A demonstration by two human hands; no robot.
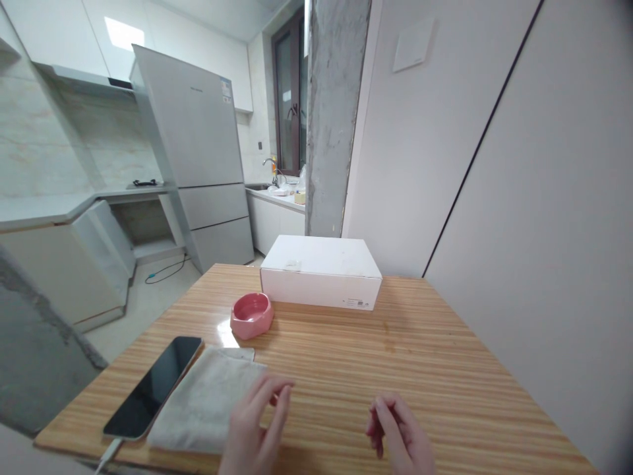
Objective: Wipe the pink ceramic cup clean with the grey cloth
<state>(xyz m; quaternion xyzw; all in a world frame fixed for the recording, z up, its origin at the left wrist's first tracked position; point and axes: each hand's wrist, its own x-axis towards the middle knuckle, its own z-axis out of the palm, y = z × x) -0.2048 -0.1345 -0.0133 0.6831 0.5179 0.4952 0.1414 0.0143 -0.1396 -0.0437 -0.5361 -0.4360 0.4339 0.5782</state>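
White wall: smooth, matte panels filled the right side, crossed by a slanting dark seam.
Refrigerator: a tall silver-grey block with flat doors, standing behind and to the left of the table.
Concrete pillar: rough, mottled grey, with a ragged edge, beyond the box.
Table: a flat top with a glossy, striped tan wood grain ran beneath both hands.
White box: a long, closed rectangular carton with crisp edges and small dark printing low on its front, at the far side of the table, well beyond both hands.
Cloth: soft, pale grey-beige fabric, folded into a flat, roughly rectangular pad. It lay at the near left of the table, partly behind the left hand and well to the left of the right hand.
Left hand: bare and empty, fingers bent forward and thumb apart from them, over the cloth's right side; whether it touched the fabric could not be told.
Right hand: bare, fingers loosely curled with the thumb close against them, near bare wood; nothing showed in it, and how fully it was closed could not be told.
Phone: a slim slab with a glossy black screen and rounded corners, slanting just left of the cloth.
Bowl: shiny pink, round inside with a faceted outer wall, beyond the cloth and near the box's left corner.
Cable: thin and white, plugged into the phone's near end.
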